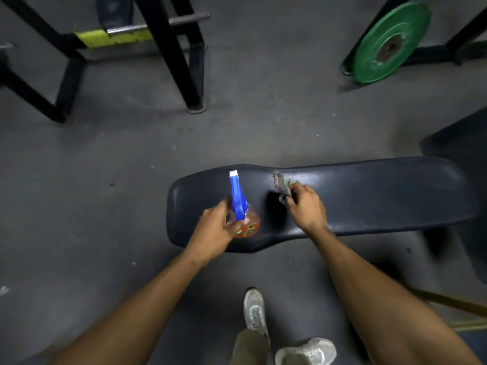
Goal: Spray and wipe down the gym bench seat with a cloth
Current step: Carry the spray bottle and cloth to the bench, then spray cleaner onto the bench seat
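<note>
A dark padded gym bench seat [374, 196] runs from the centre to the right of the view. My left hand [214, 229] grips a spray bottle [241, 204] with a blue trigger head and an orange body, held over the seat's left end with the nozzle pointing away from me. My right hand [305, 206] holds a small grey cloth [283, 181], bunched in the fingers just above the middle of the seat. A pale sheen shows on the padding beside the cloth.
A black steel rack [174, 56] with a yellow-marked bar stands at the back left. A green weight plate [390, 43] leans at the back right. Another dark pad [463, 154] sits at the right edge. My shoes [305, 351] rest on the grey floor.
</note>
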Action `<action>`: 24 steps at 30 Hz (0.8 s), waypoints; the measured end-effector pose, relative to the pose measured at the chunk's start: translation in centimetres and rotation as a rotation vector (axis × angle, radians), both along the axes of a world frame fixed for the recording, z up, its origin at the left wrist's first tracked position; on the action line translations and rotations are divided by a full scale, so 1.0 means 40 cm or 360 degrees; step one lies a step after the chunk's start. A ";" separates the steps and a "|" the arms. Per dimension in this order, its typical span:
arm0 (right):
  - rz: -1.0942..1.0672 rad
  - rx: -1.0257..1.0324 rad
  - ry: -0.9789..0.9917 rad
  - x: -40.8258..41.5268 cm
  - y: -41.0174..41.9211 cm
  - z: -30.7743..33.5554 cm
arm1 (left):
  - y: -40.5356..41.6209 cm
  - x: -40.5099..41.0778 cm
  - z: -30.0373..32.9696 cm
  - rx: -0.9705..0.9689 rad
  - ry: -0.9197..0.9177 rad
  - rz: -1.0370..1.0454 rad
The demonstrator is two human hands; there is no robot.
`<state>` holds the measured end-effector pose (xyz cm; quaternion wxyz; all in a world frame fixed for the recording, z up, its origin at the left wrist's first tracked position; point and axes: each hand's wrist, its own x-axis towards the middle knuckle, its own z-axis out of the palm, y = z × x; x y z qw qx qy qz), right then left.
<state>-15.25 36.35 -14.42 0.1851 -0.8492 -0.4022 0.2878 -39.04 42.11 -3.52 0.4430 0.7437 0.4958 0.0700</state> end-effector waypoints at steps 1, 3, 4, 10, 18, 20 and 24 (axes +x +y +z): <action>0.0044 -0.0043 -0.0018 -0.014 0.019 -0.027 | 0.012 -0.012 -0.014 0.0011 -0.0013 0.0021; 0.0141 -0.0138 -0.0005 -0.040 0.038 -0.084 | 0.032 -0.029 -0.038 0.0036 -0.0034 0.0057; 0.0187 -0.0186 0.0031 -0.052 0.042 -0.112 | 0.040 -0.034 -0.050 0.0052 -0.0039 0.0063; 0.0388 -0.0431 0.0147 -0.085 0.002 -0.186 | 0.058 -0.033 -0.075 0.0033 -0.0044 0.0004; 0.0112 -0.0102 0.0320 -0.016 -0.100 -0.010 | -0.003 0.036 -0.019 -0.0007 -0.0075 -0.0036; -0.0043 0.0083 0.0458 -0.004 -0.148 0.054 | -0.036 0.069 0.000 -0.0039 -0.0107 -0.0043; -0.0344 0.0513 0.1013 0.006 -0.254 0.184 | -0.115 0.155 0.038 -0.0115 -0.0166 -0.0078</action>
